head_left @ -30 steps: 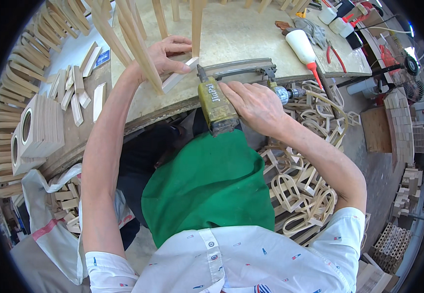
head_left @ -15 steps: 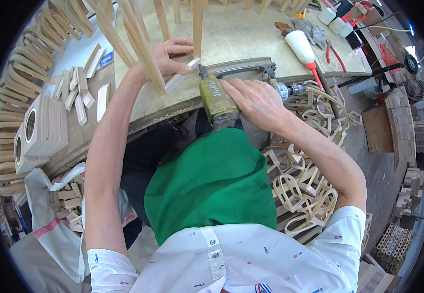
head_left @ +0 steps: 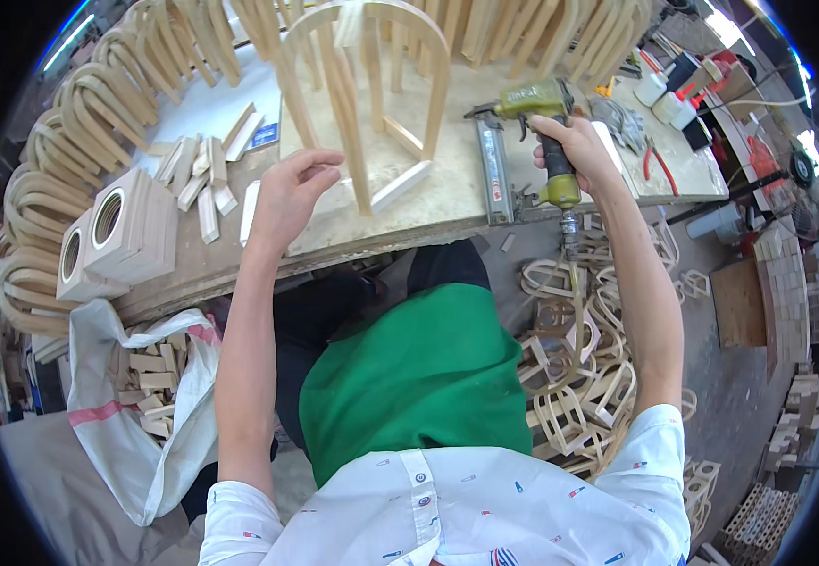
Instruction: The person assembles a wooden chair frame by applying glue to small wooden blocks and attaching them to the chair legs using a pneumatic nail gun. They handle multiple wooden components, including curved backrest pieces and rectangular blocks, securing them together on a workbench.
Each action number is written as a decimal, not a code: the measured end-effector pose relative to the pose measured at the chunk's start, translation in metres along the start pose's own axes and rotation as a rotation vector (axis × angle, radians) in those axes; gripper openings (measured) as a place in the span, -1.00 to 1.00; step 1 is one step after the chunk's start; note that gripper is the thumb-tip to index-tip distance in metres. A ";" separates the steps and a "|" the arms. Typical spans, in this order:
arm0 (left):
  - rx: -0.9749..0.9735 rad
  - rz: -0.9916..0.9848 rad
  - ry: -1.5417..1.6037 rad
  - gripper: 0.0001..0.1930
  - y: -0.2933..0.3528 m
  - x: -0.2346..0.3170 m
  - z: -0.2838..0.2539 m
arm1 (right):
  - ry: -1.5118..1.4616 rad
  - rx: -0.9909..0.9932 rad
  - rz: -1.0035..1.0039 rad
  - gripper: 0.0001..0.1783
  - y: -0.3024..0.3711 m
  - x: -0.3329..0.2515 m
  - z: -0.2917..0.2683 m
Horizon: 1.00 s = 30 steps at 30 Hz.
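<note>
A wooden frame of bent arches (head_left: 439, 90) stands on the workbench in front of me, with short cross slats (head_left: 402, 187) joining its legs near the bench top. Just left of it is my left hand (head_left: 292, 196), empty, its fingers loosely bent and apart from the wood. My right hand (head_left: 575, 151) is wrapped around the black grip of a green air nailer (head_left: 534, 97). The nailer's long grey magazine (head_left: 494, 170) points toward the bench's front edge, right of the frame. An air hose (head_left: 576, 311) hangs from the bottom of the grip.
Bent wooden arches (head_left: 89, 118) line the bench's left and far sides. Loose wood blocks (head_left: 208, 212) and stacked square pieces with round holes (head_left: 141, 222) lie at left. Glue bottles (head_left: 650, 88) and red pliers (head_left: 660, 165) are at right. A white sack (head_left: 112, 453) holds offcuts below.
My left hand has let go of the frame and drawn back to the left. My right hand has swung the nailer away from the frame, to the right and farther over the bench.
</note>
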State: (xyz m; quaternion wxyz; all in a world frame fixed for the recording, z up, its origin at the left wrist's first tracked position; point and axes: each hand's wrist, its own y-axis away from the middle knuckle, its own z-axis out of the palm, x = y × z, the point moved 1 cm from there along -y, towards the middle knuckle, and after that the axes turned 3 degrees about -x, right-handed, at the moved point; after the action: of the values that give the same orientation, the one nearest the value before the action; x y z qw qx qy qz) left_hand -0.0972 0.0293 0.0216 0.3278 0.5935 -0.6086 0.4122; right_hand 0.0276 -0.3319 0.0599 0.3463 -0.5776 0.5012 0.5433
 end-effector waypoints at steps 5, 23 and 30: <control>0.261 -0.015 -0.111 -0.65 0.013 -0.012 -0.029 | -0.088 0.010 0.113 -0.63 -0.039 0.038 -0.011; 0.247 -0.014 -0.120 -0.75 0.013 -0.019 0.001 | 0.471 -0.080 -0.611 -0.48 0.068 0.007 0.141; 0.360 0.046 -0.411 -0.69 0.060 -0.003 0.000 | 0.389 0.046 -0.654 -0.80 0.058 0.026 0.171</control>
State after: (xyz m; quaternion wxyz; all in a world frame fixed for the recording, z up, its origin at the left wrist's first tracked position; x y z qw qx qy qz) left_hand -0.1568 0.0276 0.0122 0.0771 0.6994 -0.5927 0.3920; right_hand -0.0786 -0.1908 0.0136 0.4128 -0.7914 0.3588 0.2729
